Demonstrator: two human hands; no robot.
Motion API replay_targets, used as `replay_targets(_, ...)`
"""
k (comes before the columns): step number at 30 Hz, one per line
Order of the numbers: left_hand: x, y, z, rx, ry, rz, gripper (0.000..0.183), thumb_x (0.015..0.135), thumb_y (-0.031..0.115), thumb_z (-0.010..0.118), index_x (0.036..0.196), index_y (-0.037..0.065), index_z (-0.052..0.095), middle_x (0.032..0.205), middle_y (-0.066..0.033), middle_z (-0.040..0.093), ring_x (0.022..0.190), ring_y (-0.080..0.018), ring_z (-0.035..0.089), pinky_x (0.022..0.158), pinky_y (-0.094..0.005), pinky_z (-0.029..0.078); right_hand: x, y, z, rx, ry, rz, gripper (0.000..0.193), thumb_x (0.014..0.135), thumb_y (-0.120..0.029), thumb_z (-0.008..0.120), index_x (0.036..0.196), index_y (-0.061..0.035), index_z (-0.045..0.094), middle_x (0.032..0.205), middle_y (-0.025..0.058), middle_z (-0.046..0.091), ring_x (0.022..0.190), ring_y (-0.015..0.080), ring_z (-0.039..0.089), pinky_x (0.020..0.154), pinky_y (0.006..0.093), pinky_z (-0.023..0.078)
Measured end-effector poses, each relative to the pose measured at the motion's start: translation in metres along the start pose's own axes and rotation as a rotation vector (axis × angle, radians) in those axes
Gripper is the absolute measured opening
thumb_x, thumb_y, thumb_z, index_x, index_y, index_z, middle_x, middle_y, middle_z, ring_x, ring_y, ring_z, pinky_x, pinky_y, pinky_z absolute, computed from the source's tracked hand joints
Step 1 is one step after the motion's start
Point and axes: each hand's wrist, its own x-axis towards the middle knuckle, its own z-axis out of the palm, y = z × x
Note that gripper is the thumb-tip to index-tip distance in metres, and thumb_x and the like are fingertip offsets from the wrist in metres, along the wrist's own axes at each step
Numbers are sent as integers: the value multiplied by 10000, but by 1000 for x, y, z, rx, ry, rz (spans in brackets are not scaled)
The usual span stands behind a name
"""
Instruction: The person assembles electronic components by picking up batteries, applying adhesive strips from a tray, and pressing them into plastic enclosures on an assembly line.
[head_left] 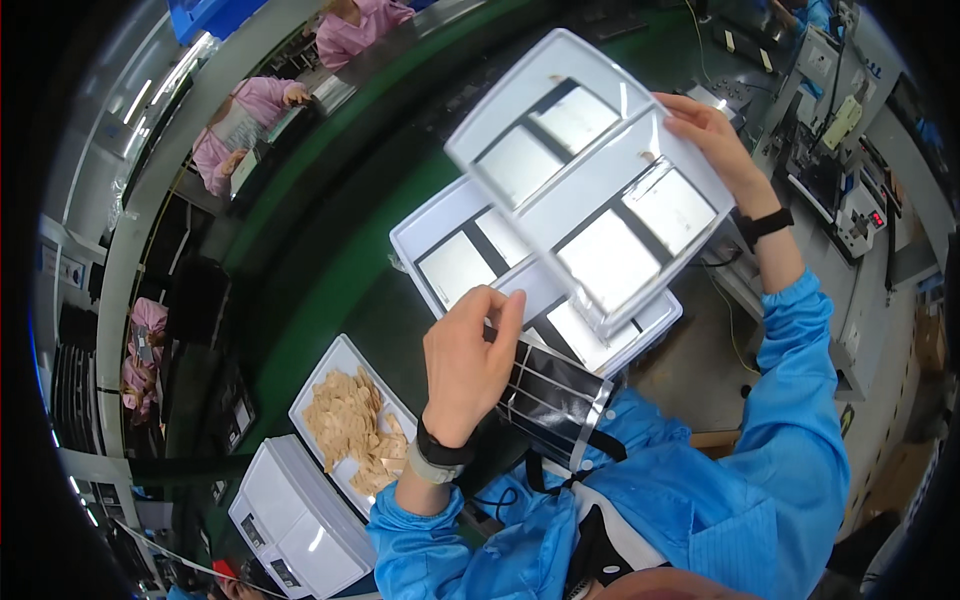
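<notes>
Your right hand (715, 150) grips the upper tray (500, 92) by its right side, fingers behind the wall and thumb laid over the rim. The grip is closed only as far as the wall's thickness. That tray is raised and tilted above the lower tray (425, 224), overlapping much of it; you cannot tell from here whether the two touch. A divider splits the upper tray, and each half holds bright panels (608, 262) with a dark band between them.

Your left hand (465, 362) is bent inward, fingers curled and thumb brought close to them. It pinches the black sheet (550, 400) at its upper left corner; the exact contact is partly hidden behind the thumb. The sheet, crossed by silvery lines, slants down to the right, above your lap and in front of the lower tray.

Beyond your left wrist sits a white bin (342, 352) of tan pieces (345, 415), with a white box (310, 510) right beside it on the green bench (290, 290).
</notes>
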Motion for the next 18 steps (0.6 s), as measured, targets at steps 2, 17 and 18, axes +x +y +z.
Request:
replay_targets(2, -2, -8, 3, -1, 6, 17, 241, 976, 252, 687, 869, 41, 645, 751, -108, 662, 634, -276, 651, 602, -370, 489, 12, 19, -42, -55, 28, -16, 445, 1001, -156, 666, 1405, 19, 598, 1234, 83, 712, 1009, 90, 679, 884, 224, 546)
replay_targets(17, -5, -47, -2, -531, -87, -62, 342, 868, -66, 742, 1190, -25, 636, 1071, -59, 666, 1044, -143, 636, 981, -283, 489, 53, 171, -94, -887, 276, 55, 285, 870, -148, 739, 1124, -20, 757, 1037, 166, 776, 968, 307, 746, 893, 375, 570)
replay_targets(18, -3, -47, -5, -599, -74, -102, 321, 871, -58, 752, 1171, -19, 647, 1068, -55, 672, 1030, -133, 639, 961, -272, 494, 56, 169, -99, -848, 309, 146, 269, 859, -173, 753, 1084, -27, 770, 1020, 168, 776, 950, 310, 749, 880, 378, 575)
